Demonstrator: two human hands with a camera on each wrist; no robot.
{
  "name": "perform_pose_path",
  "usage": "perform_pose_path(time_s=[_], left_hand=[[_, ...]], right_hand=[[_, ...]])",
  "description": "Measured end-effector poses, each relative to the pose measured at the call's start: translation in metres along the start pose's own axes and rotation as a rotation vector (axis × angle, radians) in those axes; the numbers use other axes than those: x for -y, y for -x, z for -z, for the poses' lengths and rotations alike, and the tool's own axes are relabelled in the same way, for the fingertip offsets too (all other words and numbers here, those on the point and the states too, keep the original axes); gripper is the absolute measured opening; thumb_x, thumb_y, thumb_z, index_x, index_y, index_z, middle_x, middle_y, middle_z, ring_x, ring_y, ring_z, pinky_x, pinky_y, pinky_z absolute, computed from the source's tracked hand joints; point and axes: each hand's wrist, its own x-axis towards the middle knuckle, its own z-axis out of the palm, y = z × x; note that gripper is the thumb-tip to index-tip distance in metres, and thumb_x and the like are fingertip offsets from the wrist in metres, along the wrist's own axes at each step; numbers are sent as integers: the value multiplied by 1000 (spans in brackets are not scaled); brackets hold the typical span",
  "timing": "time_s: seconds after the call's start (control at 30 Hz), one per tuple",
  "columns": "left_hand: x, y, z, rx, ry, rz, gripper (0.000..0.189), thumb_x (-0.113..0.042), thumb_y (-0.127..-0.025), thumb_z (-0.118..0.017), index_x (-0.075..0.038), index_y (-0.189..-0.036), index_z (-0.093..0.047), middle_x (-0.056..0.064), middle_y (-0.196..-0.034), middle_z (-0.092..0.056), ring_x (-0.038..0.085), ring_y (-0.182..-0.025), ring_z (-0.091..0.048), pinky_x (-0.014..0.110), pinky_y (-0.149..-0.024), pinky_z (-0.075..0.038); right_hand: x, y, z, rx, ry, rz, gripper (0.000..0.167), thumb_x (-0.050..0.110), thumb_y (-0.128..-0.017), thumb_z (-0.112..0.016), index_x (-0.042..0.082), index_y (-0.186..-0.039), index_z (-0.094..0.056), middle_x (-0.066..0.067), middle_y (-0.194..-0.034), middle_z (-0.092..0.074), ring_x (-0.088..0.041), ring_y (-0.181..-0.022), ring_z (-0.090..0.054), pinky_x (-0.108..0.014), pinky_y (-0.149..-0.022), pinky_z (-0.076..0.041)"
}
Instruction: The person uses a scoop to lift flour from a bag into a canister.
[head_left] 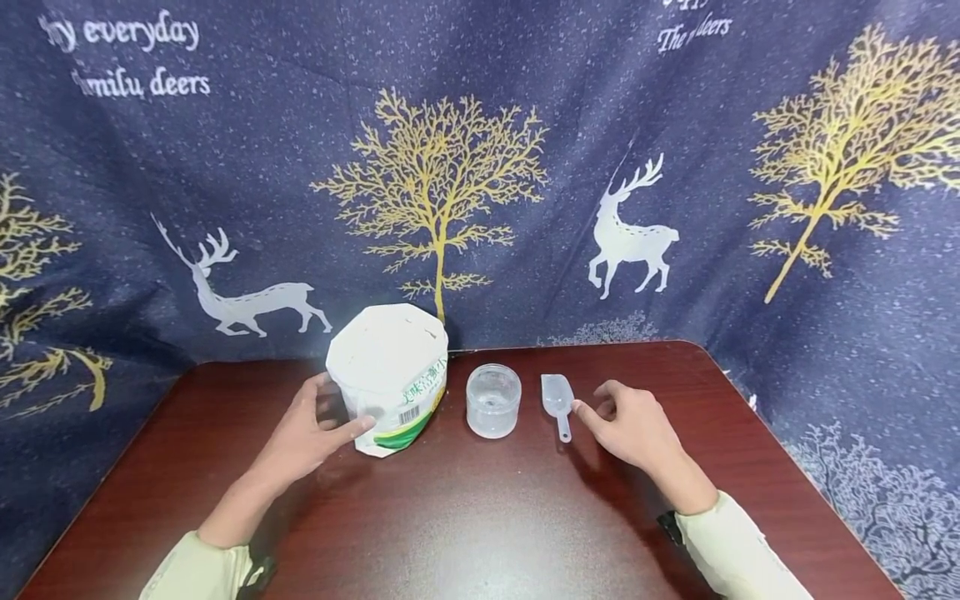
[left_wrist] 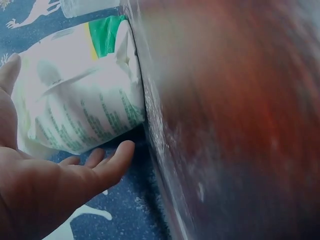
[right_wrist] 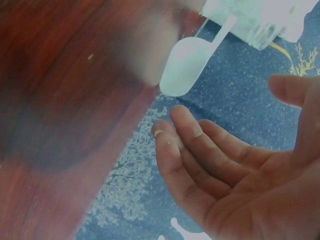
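A bulging white bag with green lettering, a barcode and a green band stands at the back left of the table. My left hand is spread beside its left side, thumb in front. In the left wrist view the fingers are apart from the bag. A clear round jar stands right of the bag. Farther right lies a translucent plastic scoop, handle towards me. Next to the scoop is my right hand, fingers loosely bent with nothing between them; whether the thumb touches the scoop is unclear.
The dark red-brown table has a glossy top. Its back edge runs close to a blue cloth printed with deer and golden trees.
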Motion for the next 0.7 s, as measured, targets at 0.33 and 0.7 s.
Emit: perform_pose_path(time_s=[0.33,0.7], left_hand=[[-7,-11,-9,-22,-15,-45,127,-50,-83,-91,-2,-167,-9,28,-163,-28,46,-150,-32,68,-119,-30],[-4,-27,-14,-22,55,-125,129,-37,-78,-97,-15,-168,-7,21,-160,-32,40,-146,-37,66,-120,-28]], right_hand=[[14,-4,-10,81,45,-84,40,46,-94,-74,6,-100,-76,6,-75,-72,-16,-75,-69,-43,-70,-56],[24,-9,-16,141,92,-162,37,52,-92,-75,18,-78,-79,5,-75,-74,-23,-74,-69,-45,-64,-55]])
